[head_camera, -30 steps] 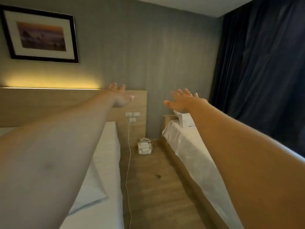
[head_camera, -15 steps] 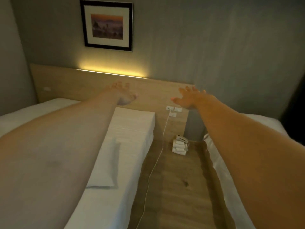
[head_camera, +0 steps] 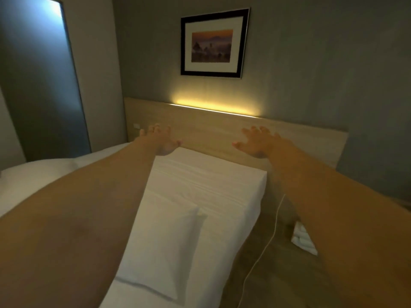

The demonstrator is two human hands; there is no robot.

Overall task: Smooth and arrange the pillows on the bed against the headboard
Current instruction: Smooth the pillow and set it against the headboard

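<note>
A white pillow (head_camera: 166,247) lies flat on the white bed (head_camera: 213,183), well short of the wooden headboard (head_camera: 213,127), partly hidden under my left forearm. Another white pillow or bedding mound (head_camera: 33,174) shows at the left. My left hand (head_camera: 161,140) is stretched out above the head end of the bed, fingers spread and empty. My right hand (head_camera: 259,141) is held out at the same height in front of the headboard, fingers apart, holding nothing.
A framed picture (head_camera: 214,42) hangs above a lit strip on the headboard. A white cable (head_camera: 264,250) runs down to the wooden floor at the bed's right. Folded white towels (head_camera: 303,238) sit on the floor there. A dark panel (head_camera: 42,81) stands at the left.
The view has swung left from the gap between two beds onto the left bed. Both arms stayed stretched out with open hands, now in front of the headboard.
</note>
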